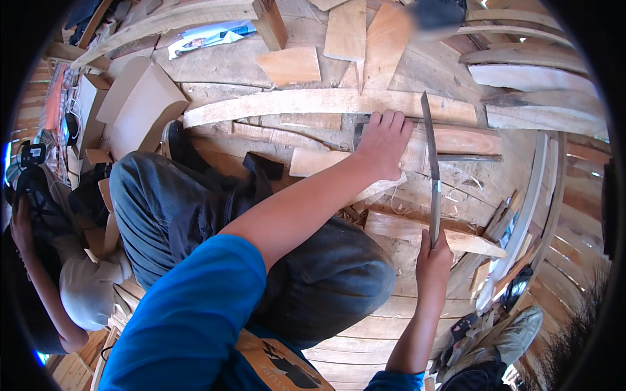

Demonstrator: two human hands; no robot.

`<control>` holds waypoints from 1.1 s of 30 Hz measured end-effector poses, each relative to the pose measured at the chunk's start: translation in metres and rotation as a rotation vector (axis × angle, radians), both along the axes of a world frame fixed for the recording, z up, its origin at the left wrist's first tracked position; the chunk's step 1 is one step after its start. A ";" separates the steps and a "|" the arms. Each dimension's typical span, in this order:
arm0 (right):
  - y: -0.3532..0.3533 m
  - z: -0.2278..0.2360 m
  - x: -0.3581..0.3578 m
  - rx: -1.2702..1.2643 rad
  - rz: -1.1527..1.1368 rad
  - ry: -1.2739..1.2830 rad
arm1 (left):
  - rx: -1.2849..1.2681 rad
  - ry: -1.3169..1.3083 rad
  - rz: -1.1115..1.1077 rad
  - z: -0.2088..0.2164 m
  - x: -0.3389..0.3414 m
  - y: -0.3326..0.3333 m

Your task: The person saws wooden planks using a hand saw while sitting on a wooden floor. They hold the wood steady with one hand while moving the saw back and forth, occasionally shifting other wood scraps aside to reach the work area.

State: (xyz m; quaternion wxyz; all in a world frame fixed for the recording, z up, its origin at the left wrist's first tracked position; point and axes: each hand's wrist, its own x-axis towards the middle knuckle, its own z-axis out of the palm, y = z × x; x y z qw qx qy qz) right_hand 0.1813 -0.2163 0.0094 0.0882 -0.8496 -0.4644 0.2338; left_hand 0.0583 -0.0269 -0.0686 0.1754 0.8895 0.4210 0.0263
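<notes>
My right hand (433, 257) is wrapped round the handle of a machete (431, 143). Its long narrow blade points away from me, above the wood. Across the middle reaches my left arm, in a blue sleeve; my left hand (386, 143) is closed over a piece of wood (414, 156), fingers curled over its far side. Part of that piece is hidden under the palm. A reddish board (466, 139) extends to the right of this hand. Just beyond the fingers lies a long curved plank (287, 103).
Loose boards (345, 29) lie at the far side, and a wedge-shaped plank (430, 231) lies near my right hand. An open cardboard box (140, 104) stands at the left. Another person's arm (45, 287) shows far left; a person's shoe (525, 326) shows lower right.
</notes>
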 end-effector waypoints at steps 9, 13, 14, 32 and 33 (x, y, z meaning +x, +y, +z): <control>0.022 -0.030 0.008 0.068 -0.006 0.035 | -0.126 -0.125 0.142 0.001 0.004 0.011; 0.001 0.000 0.008 -0.019 -0.057 0.042 | -0.123 -0.076 0.129 -0.001 0.006 0.013; -0.003 0.003 0.008 -0.075 -0.082 0.040 | -0.093 -0.079 0.110 -0.003 0.005 0.010; -0.008 0.010 0.015 -0.054 -0.004 0.026 | -0.064 -0.041 0.093 -0.006 0.008 0.011; 0.000 0.007 0.015 -0.047 0.006 0.029 | -0.073 -0.040 0.097 -0.005 0.007 0.014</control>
